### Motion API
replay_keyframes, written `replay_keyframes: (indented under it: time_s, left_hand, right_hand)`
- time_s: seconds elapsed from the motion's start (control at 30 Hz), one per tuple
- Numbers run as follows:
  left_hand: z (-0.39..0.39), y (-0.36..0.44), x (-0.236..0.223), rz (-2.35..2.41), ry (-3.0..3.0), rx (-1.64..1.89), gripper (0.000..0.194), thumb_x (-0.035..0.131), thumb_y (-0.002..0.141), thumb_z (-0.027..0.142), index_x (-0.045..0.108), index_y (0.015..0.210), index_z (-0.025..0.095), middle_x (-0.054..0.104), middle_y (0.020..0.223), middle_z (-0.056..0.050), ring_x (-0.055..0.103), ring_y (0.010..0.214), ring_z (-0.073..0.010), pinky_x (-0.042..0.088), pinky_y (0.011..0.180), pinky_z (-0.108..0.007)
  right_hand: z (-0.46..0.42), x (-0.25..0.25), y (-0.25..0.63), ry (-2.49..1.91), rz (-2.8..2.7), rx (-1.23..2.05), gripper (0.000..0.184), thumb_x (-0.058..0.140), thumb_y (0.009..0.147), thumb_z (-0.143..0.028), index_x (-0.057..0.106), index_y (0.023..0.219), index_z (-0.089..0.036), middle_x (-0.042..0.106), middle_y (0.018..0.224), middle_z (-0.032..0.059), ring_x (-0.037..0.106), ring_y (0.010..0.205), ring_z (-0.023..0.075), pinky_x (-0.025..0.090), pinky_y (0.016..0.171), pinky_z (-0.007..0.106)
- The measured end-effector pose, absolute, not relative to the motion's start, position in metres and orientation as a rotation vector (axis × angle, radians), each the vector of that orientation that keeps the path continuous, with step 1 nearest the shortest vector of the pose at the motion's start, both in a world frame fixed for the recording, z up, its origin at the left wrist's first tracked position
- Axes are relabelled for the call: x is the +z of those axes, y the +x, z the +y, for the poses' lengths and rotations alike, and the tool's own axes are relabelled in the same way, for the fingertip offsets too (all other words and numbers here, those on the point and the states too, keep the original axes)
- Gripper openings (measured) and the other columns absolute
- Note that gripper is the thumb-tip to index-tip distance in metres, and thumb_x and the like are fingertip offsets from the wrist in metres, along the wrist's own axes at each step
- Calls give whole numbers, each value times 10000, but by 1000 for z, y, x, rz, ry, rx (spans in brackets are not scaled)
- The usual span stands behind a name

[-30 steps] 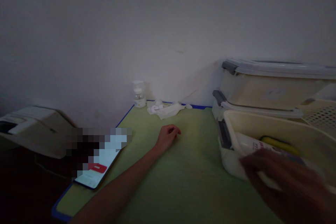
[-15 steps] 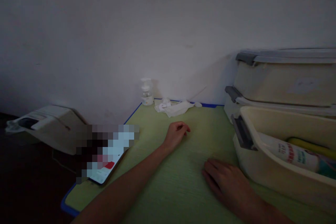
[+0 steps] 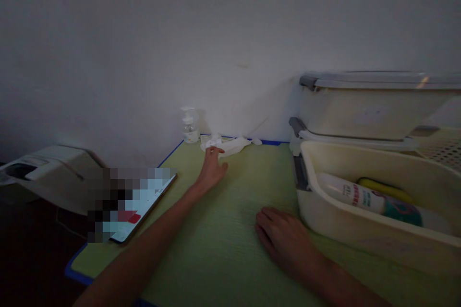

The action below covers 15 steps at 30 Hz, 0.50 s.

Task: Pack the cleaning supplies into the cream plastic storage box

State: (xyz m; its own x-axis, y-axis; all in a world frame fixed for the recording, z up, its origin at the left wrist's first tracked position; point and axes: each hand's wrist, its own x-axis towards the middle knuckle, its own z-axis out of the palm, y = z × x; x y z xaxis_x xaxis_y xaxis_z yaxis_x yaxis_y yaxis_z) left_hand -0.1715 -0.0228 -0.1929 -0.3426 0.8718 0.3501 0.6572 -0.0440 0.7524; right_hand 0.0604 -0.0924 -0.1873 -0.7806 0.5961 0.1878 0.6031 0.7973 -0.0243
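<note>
My left hand [image 3: 212,169] reaches out over the green table, thumb apart from the fingers. Its fingertips meet the near edge of a crumpled white item [image 3: 232,146], perhaps a plastic wrapper or tissue; whether they touch it I cannot tell. Nothing shows in that hand. Palm down on the tabletop lies my right hand [image 3: 284,235], its fingers loosely bent and close together, with no object visible under it. It rests left of a cream plastic bin [image 3: 363,240].
Inside the bin are a white and teal bottle [image 3: 374,201] and something yellow [image 3: 387,188]. Lidded storage boxes [image 3: 360,110] are stacked behind it. A clear pump bottle [image 3: 190,127] stands by the wall. A lit phone [image 3: 135,218] lies at the left edge, beside a pale appliance-like box [image 3: 61,177].
My left hand has moved forward and left to the white item, its fingers uncurling. My right hand still rests on the table. The whole view has shifted slightly right.
</note>
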Motion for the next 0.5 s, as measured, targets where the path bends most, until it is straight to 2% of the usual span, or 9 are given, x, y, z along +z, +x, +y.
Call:
replay_keyframes:
  time_s: [0.13, 0.23, 0.33, 0.5]
  left_hand:
    - [0, -202, -170, 2090, 1749, 1212, 215, 617, 717, 76, 586, 920, 141, 524, 1062, -86, 493, 1085, -250, 418, 921, -433]
    - [19, -214, -162, 2104, 1860, 1086, 177, 603, 827, 194, 584, 991, 129, 572, 1074, -71, 547, 1021, -223, 458, 873, -435]
    - [29, -214, -168, 2105, 1948, 1000, 223, 550, 885, 281, 576, 1060, 146, 586, 1104, -73, 584, 965, -199, 492, 832, -410]
    - [22, -209, -196, 2189, 1986, 1018, 264, 545, 888, 297, 559, 1107, 150, 570, 1147, -84, 574, 1004, -214, 483, 856, -431]
  right_hand:
    - [-93, -185, 61, -939, -2815, -49, 150, 456, 845, -108, 564, 768, -179, 615, 749, 32, 582, 685, 174, 411, 624, 283]
    - [-93, -183, 60, -937, -2817, -38, 155, 453, 844, -99, 568, 772, -175, 617, 743, 35, 582, 678, 177, 412, 625, 288]
    - [-94, -183, 61, -938, -2808, -32, 156, 450, 845, -99, 577, 789, -171, 623, 754, 41, 587, 692, 182, 414, 623, 289]
    - [-95, -184, 62, -946, -2801, -33, 146, 458, 843, -108, 585, 808, -172, 630, 767, 38, 593, 706, 178, 425, 639, 286]
